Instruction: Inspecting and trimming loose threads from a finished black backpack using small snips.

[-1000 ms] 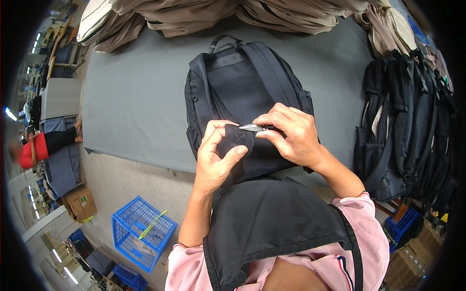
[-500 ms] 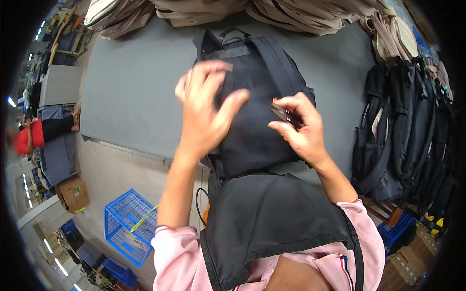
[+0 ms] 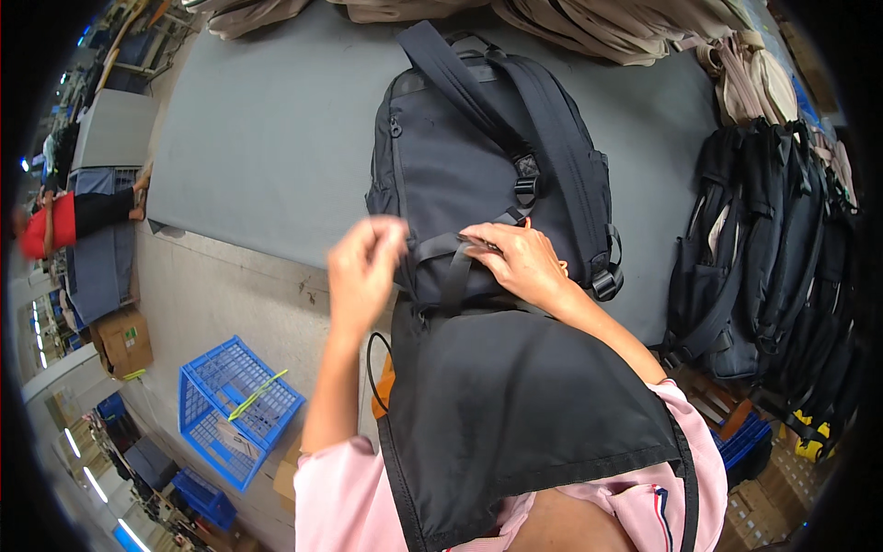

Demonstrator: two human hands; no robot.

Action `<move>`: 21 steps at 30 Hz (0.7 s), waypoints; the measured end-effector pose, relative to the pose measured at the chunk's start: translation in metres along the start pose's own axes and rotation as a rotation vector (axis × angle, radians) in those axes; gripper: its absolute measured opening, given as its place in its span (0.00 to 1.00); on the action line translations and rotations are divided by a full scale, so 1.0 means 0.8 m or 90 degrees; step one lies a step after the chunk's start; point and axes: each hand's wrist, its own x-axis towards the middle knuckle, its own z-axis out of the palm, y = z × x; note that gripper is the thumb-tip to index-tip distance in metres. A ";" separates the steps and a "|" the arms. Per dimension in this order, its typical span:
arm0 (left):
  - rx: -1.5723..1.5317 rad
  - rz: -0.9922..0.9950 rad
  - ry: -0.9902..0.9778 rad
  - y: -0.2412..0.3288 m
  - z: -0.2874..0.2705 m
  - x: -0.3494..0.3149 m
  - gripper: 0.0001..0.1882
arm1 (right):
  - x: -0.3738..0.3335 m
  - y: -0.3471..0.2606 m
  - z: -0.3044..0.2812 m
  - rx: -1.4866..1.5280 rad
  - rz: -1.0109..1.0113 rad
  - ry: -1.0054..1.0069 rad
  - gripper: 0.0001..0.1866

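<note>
The right hand has its fingers closed at a webbing strap, apparently pinching it; the left hand, blurred with curled fingers, is beside the backpack's lower left edge, and I cannot tell if it holds anything. The step seems to be handling this strap; working it further calls for a firm hold. The dark backpack lies on the grey table, beige bags beyond.

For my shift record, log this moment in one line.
left hand: blurred, near dark backpack; right hand: at webbing strap; backpack: lying on grey table
</note>
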 end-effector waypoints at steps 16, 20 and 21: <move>-0.485 -0.183 -0.240 0.020 0.035 -0.072 0.18 | 0.058 -0.013 -0.013 0.504 0.178 0.158 0.06; -0.506 -0.162 -0.254 0.037 0.039 -0.071 0.23 | 0.025 0.001 0.001 0.101 0.024 0.221 0.13; -0.487 -0.168 -0.238 0.040 0.041 -0.068 0.24 | 0.012 -0.009 -0.003 0.060 0.016 0.236 0.14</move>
